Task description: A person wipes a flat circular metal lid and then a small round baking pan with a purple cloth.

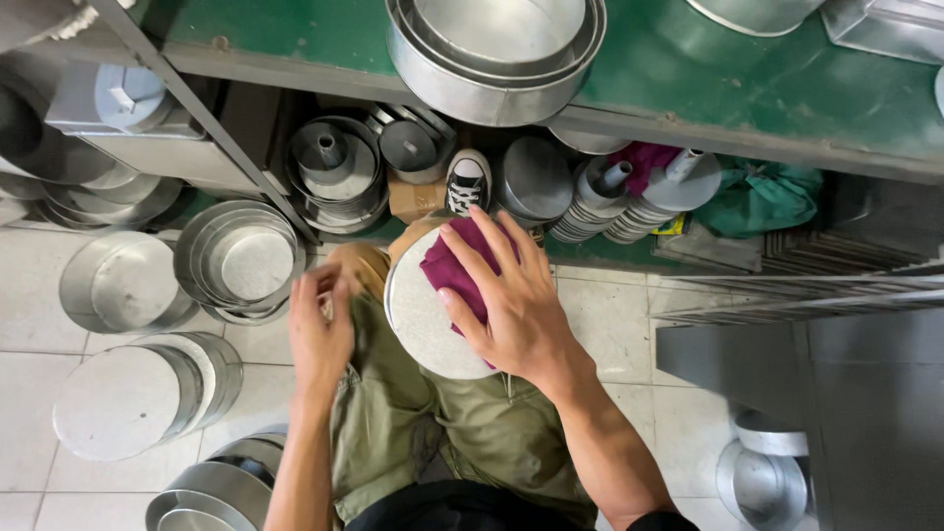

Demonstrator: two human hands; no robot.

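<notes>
I see my right hand (511, 305) lying flat with spread fingers on a magenta cloth (462, 270), and it presses this cloth against the bottom of a round metal pan (418, 315). The pan rests tilted on my lap, on the olive trousers (433, 423), I think because the knee gives support while the cloth rubs the metal. So the cloth is directly under the palm and fingers, not pinched between them, and the pan is under the cloth. My left hand (320, 324) is at the left edge of the pan; it is blurred, so I cannot tell if it grips the rim. Stacks of similar pans (241, 261) stand on the tiled floor near it.
</notes>
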